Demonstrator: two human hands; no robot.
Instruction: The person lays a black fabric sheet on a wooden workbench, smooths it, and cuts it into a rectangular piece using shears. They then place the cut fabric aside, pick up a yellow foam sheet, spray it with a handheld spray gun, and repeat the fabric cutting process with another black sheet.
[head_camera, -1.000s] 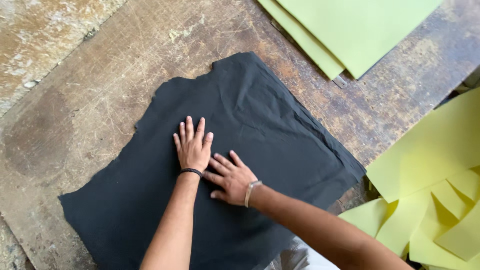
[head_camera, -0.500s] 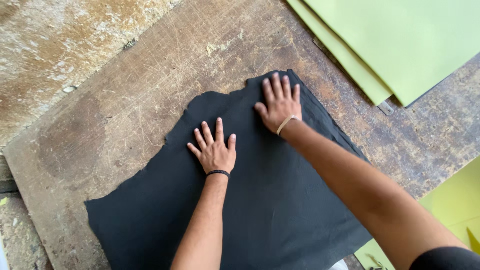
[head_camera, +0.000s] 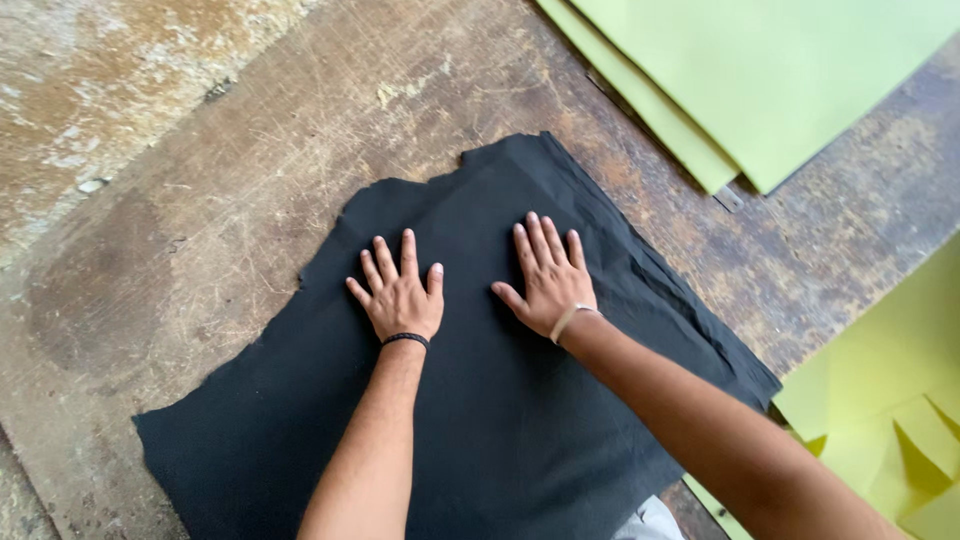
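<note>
Pressed down with the left hand (head_camera: 400, 295), open, palm flat and fingers fanned, on the black fabric sheet (head_camera: 520, 440). Did the same with the right hand (head_camera: 548, 280) just beside it, also open and flat, thumb turned toward the left one; gripped nothing with either. Wore a black wristband (head_camera: 405, 340) on the left wrist and a thin pale bracelet (head_camera: 570, 318) on the right.

Judged as a smoothing or flattening stage: kept both palms on the upper middle of the fabric, with the fabric spread wide over the wooden board (head_camera: 250, 150) and running out of view at the lower edge. Showed a ragged, uneven far edge (head_camera: 420, 180) beyond the fingertips and a layered, doubled-looking right edge (head_camera: 690, 310), so seemingly more than one thickness there. Looked mostly flat already, with faint ripples only along that right side.

Worked on a scratched, stained board, brown and worn, with a darker patch toward the left. Bordered at upper left by a rough, mottled grey-and-tan surface (head_camera: 80, 80), perhaps concrete. Kept a stack of light green paper sheets (head_camera: 800, 80) at upper right, apart from the fabric, and yellow-green paper pieces (head_camera: 890, 400), some cut to points, at lower right near the fabric's corner. Showed no other people.
</note>
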